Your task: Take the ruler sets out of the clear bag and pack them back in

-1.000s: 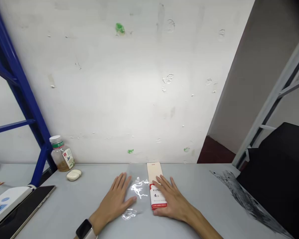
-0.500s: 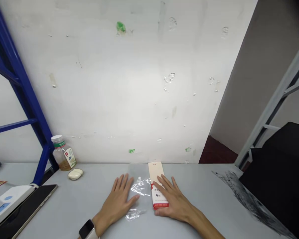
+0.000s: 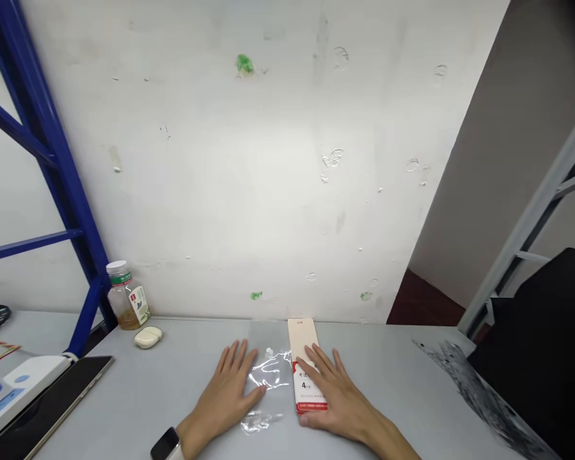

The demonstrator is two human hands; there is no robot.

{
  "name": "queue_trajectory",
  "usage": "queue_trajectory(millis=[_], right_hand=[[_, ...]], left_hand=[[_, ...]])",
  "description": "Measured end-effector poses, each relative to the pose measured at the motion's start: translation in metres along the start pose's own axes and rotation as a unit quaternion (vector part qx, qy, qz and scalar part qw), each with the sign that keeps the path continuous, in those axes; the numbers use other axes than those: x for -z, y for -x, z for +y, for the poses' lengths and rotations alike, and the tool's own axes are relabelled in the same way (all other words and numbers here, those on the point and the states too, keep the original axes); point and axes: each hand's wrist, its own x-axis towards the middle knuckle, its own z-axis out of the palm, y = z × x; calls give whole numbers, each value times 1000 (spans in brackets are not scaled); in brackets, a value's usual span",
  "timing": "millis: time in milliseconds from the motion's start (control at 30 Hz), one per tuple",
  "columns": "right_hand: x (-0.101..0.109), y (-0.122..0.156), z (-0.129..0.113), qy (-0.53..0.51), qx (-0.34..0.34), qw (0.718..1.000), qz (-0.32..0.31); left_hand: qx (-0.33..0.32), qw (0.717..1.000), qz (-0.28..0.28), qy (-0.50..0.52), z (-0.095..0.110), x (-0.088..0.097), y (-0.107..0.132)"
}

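My left hand (image 3: 226, 396) lies flat on the grey table (image 3: 388, 390), fingers spread, its thumb side resting on a clear plastic sleeve (image 3: 268, 374) that glints in the light. A smartwatch sits on that wrist. My right hand (image 3: 335, 399) lies flat with fingers stretched over the right edge of a long cream and red card pack (image 3: 305, 361), which lies lengthwise beside the plastic sleeve. Neither hand grips anything.
A small bottle (image 3: 127, 305) with a white cap and a cream oval case (image 3: 148, 337) stand at the back left by a blue metal frame (image 3: 52, 179). A dark tablet (image 3: 52, 406) and a white power strip (image 3: 14, 386) lie left. Black fabric (image 3: 541, 345) is at the right.
Both hands stay flat in place; the left thumb has shifted slightly on the plastic sleeve. The view has drifted a little, so everything sits lower and further right in frame.
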Motion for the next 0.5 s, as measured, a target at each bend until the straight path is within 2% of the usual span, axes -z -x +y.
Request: queue_trajectory(millis=[300, 500], right_hand=[[-1, -1, 1, 9, -1, 1000, -6], [1, -1, -2, 16, -7, 1000, -11]], left_hand=[[-15, 1000, 19, 2, -2, -3, 1], [-10, 1000, 13, -13, -1, -1, 1]])
